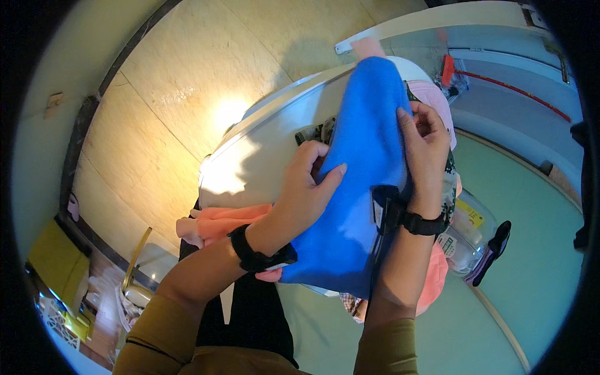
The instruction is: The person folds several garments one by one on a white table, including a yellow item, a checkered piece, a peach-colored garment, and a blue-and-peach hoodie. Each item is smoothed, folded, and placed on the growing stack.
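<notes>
A blue fleece-like garment [358,187] is spread lengthwise before me, its far end narrowing to a pink cuff [368,48]. My left hand [309,180] has the garment's left edge between thumb and curled fingers. On the opposite edge, my right hand [424,133] pinches the cloth, with some fingertips hidden. Salmon-coloured sleeves or cloth [229,220] stick out to the left beneath my left forearm. Camouflage-patterned cloth [316,132] shows under the blue garment. Both wrists wear black straps with small devices.
A pale tabletop [267,164] lies under the clothes. Pink cloth [432,101] and salmon cloth [433,279] show at the right. Beyond are a clear plastic container [468,239] and a red-handled broom or squeegee [511,91]. A yellow chair-like object [58,262] stands lower left.
</notes>
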The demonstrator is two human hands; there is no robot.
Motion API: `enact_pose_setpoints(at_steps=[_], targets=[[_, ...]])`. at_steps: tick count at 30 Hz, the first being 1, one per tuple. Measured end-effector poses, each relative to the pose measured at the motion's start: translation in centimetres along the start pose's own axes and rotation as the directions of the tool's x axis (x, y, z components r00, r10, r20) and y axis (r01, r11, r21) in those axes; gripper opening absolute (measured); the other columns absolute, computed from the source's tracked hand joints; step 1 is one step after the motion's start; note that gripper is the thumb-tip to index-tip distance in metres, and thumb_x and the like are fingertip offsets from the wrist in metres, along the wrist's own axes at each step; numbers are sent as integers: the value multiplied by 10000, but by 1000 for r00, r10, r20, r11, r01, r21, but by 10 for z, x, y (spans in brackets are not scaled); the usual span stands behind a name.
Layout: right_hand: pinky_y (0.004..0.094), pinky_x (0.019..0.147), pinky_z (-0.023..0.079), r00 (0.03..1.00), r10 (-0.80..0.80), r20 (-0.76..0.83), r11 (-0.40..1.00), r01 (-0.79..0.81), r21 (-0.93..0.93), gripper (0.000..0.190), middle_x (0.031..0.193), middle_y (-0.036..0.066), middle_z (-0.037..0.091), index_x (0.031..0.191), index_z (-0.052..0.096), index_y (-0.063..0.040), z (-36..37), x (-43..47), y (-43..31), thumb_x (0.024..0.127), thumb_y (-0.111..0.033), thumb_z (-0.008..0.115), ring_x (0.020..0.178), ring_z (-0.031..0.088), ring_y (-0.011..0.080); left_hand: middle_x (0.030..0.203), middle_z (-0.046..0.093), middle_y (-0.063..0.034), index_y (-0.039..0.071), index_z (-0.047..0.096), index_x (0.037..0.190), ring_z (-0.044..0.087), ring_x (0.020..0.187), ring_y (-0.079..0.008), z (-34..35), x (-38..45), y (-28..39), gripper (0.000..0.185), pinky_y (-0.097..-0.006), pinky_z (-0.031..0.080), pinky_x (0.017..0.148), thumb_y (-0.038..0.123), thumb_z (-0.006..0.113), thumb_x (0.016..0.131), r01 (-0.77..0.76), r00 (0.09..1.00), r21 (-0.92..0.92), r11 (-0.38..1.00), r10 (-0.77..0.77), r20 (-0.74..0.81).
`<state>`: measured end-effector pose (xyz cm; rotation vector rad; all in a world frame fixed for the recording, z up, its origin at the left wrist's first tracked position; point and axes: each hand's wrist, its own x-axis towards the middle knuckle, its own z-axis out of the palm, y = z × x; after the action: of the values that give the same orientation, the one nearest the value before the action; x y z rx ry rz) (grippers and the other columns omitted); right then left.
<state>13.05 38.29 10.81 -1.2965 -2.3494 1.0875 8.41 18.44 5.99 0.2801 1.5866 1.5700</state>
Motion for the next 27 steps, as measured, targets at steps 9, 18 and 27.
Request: enact_pose_setpoints(at_steps=[9, 18, 27], targets=[[409, 773, 473, 922, -380, -74, 840, 310, -445, 232, 948, 141, 599, 963, 654, -7, 8, -20, -16, 765, -103, 728, 896, 577, 316, 1122, 625, -139, -38, 504, 1286, 605, 990, -161, -10, 47, 41, 449, -294, 509, 855, 223, 629, 943, 34, 999, -166, 985, -33, 9], [419, 772, 420, 949, -282, -140, 881, 199, -429, 125, 844, 137, 562, 828, 595, -26, 9, -20, -13, 727, -28, 667, 851, 551, 343, 1154, 624, -136, -30, 502, 1292, 615, 1001, -173, -8, 127, 52, 480, -312, 510, 882, 124, 683, 875, 285, 945, -382, 879, -189, 268], [283, 702, 504, 904, 217, -369, 948, -285, -142, 128, 899, 117, 661, 994, 601, -6, 0, -27, -18, 876, 35, 579, 737, 626, 171, 877, 549, -14, 25, 494, 1102, 479, 742, -70, -9, 130, 29, 357, -218, 418, 636, 71, 712, 823, 159, 941, -143, 977, -106, 320]])
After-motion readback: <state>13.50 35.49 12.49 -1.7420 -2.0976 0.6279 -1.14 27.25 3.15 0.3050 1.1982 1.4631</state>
